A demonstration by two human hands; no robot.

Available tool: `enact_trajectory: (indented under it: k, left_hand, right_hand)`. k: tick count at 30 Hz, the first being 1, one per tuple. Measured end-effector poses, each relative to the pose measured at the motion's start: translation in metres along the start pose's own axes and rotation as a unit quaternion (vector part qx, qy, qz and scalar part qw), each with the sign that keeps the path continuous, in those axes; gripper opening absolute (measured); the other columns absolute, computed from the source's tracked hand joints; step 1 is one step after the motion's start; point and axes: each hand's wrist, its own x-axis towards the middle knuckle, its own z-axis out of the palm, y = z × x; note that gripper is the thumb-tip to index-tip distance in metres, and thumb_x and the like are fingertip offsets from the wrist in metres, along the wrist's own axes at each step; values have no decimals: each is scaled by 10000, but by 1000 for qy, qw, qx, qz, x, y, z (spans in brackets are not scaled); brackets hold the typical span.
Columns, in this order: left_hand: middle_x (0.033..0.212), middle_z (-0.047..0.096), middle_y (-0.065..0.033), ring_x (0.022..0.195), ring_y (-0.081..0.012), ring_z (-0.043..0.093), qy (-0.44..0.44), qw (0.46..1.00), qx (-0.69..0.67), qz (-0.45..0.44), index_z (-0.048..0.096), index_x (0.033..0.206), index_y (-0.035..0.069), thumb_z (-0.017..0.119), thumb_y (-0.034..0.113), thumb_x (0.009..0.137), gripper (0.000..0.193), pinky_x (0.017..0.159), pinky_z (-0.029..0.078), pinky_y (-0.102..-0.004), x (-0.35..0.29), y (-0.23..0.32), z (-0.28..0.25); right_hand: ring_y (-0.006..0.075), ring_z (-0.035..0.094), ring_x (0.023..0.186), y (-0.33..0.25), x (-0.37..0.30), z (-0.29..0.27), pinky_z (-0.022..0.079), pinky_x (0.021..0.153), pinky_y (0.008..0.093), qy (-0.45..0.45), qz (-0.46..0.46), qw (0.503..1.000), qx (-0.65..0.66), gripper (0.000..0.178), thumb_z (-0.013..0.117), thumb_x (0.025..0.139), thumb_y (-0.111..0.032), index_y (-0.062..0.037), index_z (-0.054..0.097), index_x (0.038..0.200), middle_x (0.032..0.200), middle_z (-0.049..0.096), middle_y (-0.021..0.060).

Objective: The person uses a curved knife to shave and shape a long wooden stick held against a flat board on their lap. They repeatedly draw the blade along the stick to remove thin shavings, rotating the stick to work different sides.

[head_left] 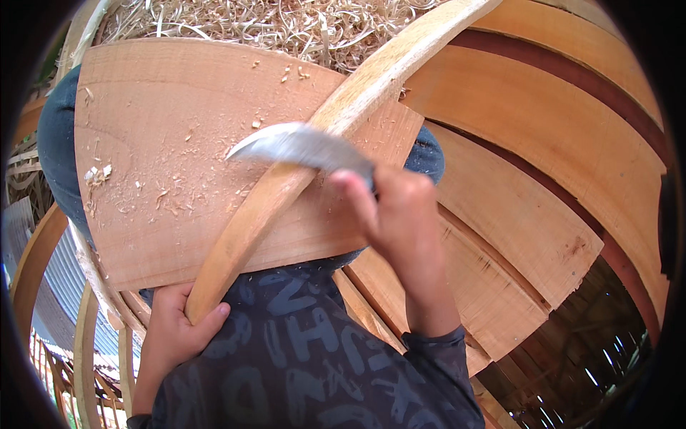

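My left hand [174,330] grips the near end of a long curved wooden strip [336,118] that runs up and to the right across the picture. My right hand [400,222] holds a curved metal knife [300,145], its blade lying across the strip about midway with the tip pointing left. Under the strip a broad flat wooden board [157,164] rests on my lap, dusted with small shavings.
A heap of pale wood shavings [271,25] lies beyond the board. Several curved wooden slats [543,164] fan out on the right, more bent strips [36,257] stand at the left. My dark patterned shirt [300,357] fills the lower middle.
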Motion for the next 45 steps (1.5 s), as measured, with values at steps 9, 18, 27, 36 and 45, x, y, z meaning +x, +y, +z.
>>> enact_trajectory:
  k: [9,18,27,36,45]
  left_hand:
    - [656,611,-75,622,-118,550,-31,998,-35,-33,644,877,-66,707,149,748,259,611,451,-262,2,-4,-7]
    - [662,608,-59,619,-110,540,-56,996,-37,-55,647,874,-51,711,154,753,247,608,448,-261,3,1,-10]
    - [721,658,-115,666,-162,621,-64,997,-5,-40,668,919,-43,717,146,744,263,650,475,-277,4,-5,-12]
    - [726,663,-132,686,-215,654,-77,997,14,-14,669,911,-40,730,173,751,274,662,490,-301,9,-3,-19]
    - [773,673,-156,738,-298,658,-35,995,52,73,682,910,-22,728,190,750,270,733,497,-346,9,-4,-17]
  right_hand:
    - [245,486,368,49,42,-18,359,391,371,59,138,988,31,607,575,909,-476,17,548,556,441,470,158]
    - [168,462,371,46,55,-23,365,387,334,42,156,982,97,637,572,896,-524,37,597,595,420,473,120]
    - [222,504,372,33,39,-19,386,389,333,1,-120,987,-107,632,580,878,-546,21,607,601,449,515,131]
    - [283,546,427,25,37,-21,430,438,364,-34,-147,984,-96,591,640,838,-512,-19,518,536,476,509,142]
    - [304,571,467,37,48,-23,434,439,363,-19,-99,990,-98,533,654,835,-489,-25,530,605,542,555,137]
